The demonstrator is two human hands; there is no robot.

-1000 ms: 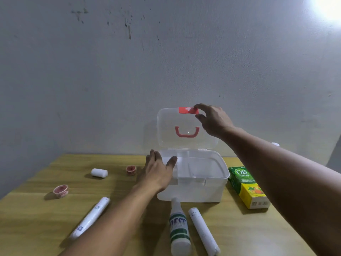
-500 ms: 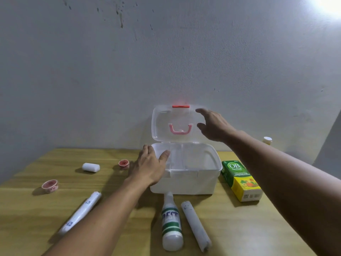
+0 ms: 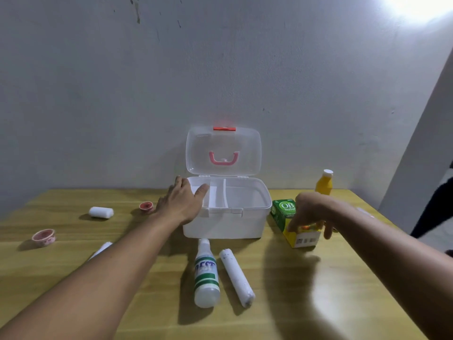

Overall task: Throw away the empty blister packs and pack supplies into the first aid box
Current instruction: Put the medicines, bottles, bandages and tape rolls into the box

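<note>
The translucent white plastic first aid box sits at the back of the yellowish wooden table, its clear lid standing upright and its divided inside bare. The left hand rests flat and spread on the box's left rim, clamped on nothing, which steadies it well. The right hand hovers over the green and yellow cardboard medicine carton just right of the box, fingers apart and curled around it but not visibly closed. The grip probably goes best across the carton's long sides, lifting it clear of the rim before lowering it flat into the larger right compartment. No blister packs can be made out.
</note>
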